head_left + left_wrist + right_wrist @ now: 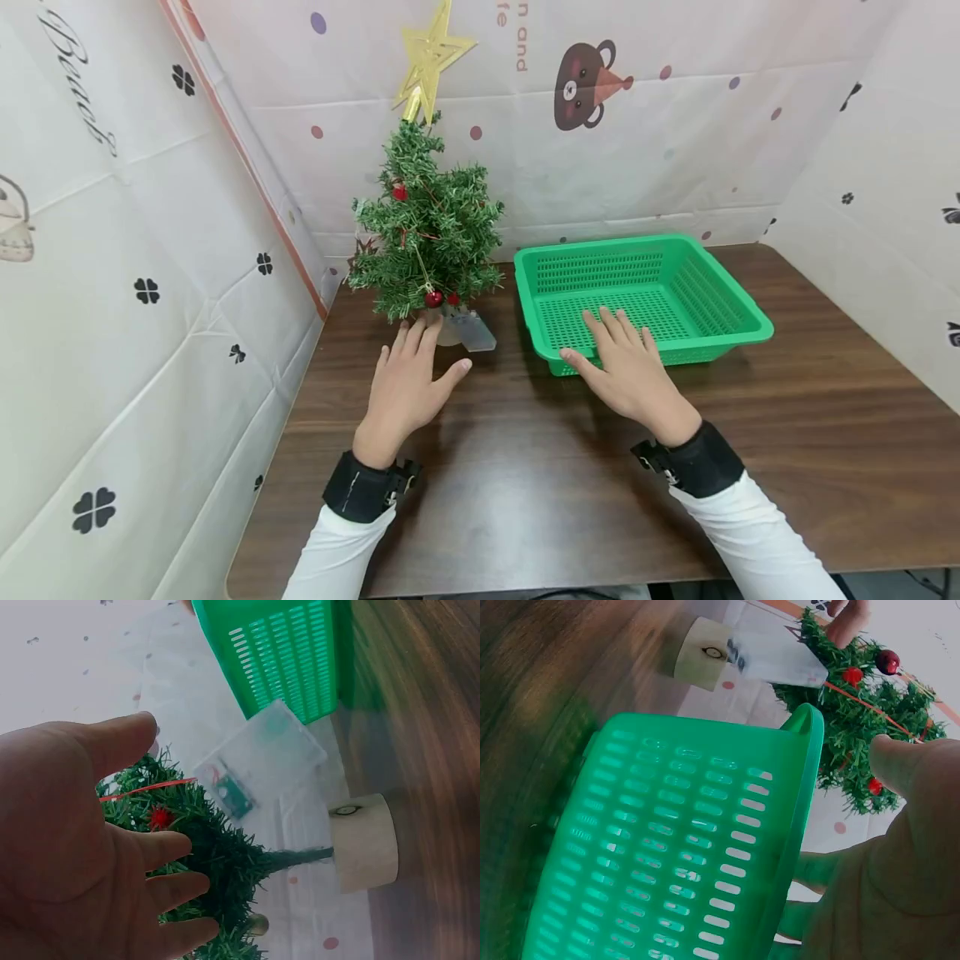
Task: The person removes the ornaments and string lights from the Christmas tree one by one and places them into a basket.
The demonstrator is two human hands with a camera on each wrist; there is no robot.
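Note:
A small artificial Christmas tree [435, 225] stands upright at the back left of the table, with red ornaments and a gold star [431, 57] on top. My left hand [405, 387] is in front of it, fingers extended and thumb spread, fingertips close by its lowest branches. In the left wrist view, its pale round base [365, 844] shows below the trunk. A clear plastic box [474, 332] with a small green part inside sits by the base. My right hand [630, 379], fingers straight, hovers at the front rim of a green plastic basket [630, 242]. Neither hand grips anything.
The brown wooden table [510, 492] has its near edge at the bottom of the head view. Printed cloth [510, 183] hangs behind it and along both sides. Dark cables [573, 593] show below the near edge.

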